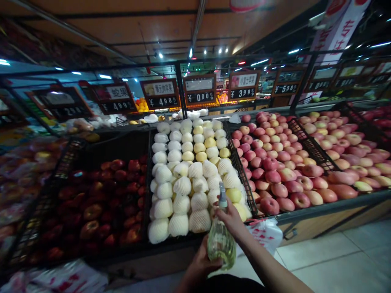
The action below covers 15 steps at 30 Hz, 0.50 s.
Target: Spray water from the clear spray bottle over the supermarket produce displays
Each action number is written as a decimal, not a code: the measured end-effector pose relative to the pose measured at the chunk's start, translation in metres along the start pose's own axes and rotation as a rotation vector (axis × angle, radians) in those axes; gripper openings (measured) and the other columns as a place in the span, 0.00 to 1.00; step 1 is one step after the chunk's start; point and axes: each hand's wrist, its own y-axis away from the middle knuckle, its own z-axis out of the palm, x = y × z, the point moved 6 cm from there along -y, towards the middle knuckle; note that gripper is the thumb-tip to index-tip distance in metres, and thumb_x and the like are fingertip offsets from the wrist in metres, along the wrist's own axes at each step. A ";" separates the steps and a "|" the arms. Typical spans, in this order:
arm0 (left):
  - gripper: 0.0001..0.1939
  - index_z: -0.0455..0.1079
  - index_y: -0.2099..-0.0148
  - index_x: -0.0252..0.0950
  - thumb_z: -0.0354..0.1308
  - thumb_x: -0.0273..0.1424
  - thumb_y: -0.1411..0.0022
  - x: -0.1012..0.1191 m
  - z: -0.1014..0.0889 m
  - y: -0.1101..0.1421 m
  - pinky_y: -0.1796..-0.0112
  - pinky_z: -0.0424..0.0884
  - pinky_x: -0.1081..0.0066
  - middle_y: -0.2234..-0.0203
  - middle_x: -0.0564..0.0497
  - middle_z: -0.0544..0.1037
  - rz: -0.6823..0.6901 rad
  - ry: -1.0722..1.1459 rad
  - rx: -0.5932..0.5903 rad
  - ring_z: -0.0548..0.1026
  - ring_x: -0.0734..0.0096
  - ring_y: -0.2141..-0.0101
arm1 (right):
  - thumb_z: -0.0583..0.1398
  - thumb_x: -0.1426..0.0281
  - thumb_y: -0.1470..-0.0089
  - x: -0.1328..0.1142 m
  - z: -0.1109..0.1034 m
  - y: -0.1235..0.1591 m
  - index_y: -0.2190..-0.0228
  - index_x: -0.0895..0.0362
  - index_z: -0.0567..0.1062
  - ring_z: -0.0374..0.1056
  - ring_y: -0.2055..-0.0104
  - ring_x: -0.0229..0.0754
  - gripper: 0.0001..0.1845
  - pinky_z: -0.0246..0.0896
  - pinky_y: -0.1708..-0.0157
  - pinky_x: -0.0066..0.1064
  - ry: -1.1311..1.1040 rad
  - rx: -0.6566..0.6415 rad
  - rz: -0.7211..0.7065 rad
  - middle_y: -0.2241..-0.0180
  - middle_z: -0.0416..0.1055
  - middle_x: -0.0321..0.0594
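Note:
Both hands are on a clear spray bottle (222,240) with a grey-green spray head, partly filled with pale yellowish liquid. My right hand (230,217) is closed round its neck, just under the spray head. Low on the body, my left hand (203,260) holds the bottle from the left side. Beyond the bottle lie rows of pale yellow apples (200,199), many wrapped in white foam netting, in a black crate. A few, such as the bare yellow apple (234,195), have no netting. The spray head points forward over this fruit.
Dark red apples (91,211) fill the left crate, pink-red apples (271,175) the right. Black crate walls (314,144) divide the display. Price signs (160,93) hang from a rail behind. White plastic bags (265,234) hang at the front edge, above tiled floor (332,248).

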 end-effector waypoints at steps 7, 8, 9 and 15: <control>0.45 0.70 0.39 0.42 0.80 0.49 0.57 0.014 0.062 -0.031 0.44 0.68 0.54 0.44 0.40 0.78 -0.044 0.109 -0.251 0.75 0.44 0.42 | 0.71 0.49 0.53 -0.008 -0.071 0.006 0.55 0.54 0.74 0.78 0.64 0.52 0.31 0.74 0.64 0.42 0.003 0.245 0.091 0.60 0.80 0.44; 0.46 0.69 0.38 0.42 0.80 0.50 0.56 0.016 0.064 -0.031 0.44 0.68 0.52 0.43 0.40 0.78 -0.049 0.109 -0.261 0.75 0.42 0.41 | 0.71 0.49 0.54 -0.009 -0.072 0.005 0.54 0.54 0.74 0.78 0.63 0.53 0.31 0.74 0.64 0.42 -0.006 0.249 0.095 0.59 0.80 0.44; 0.47 0.69 0.37 0.42 0.79 0.50 0.55 0.018 0.063 -0.030 0.43 0.68 0.51 0.43 0.39 0.78 -0.054 0.103 -0.263 0.74 0.41 0.41 | 0.71 0.49 0.54 -0.009 -0.071 0.003 0.53 0.53 0.74 0.78 0.63 0.53 0.32 0.74 0.63 0.43 -0.016 0.242 0.098 0.59 0.80 0.44; 0.42 0.76 0.44 0.43 0.81 0.50 0.60 0.016 0.020 -0.027 0.39 0.66 0.48 0.49 0.43 0.82 -0.001 0.063 -0.043 0.75 0.38 0.43 | 0.69 0.49 0.53 -0.003 -0.025 -0.025 0.57 0.53 0.73 0.75 0.67 0.48 0.28 0.71 0.67 0.39 -0.006 0.052 0.095 0.60 0.79 0.42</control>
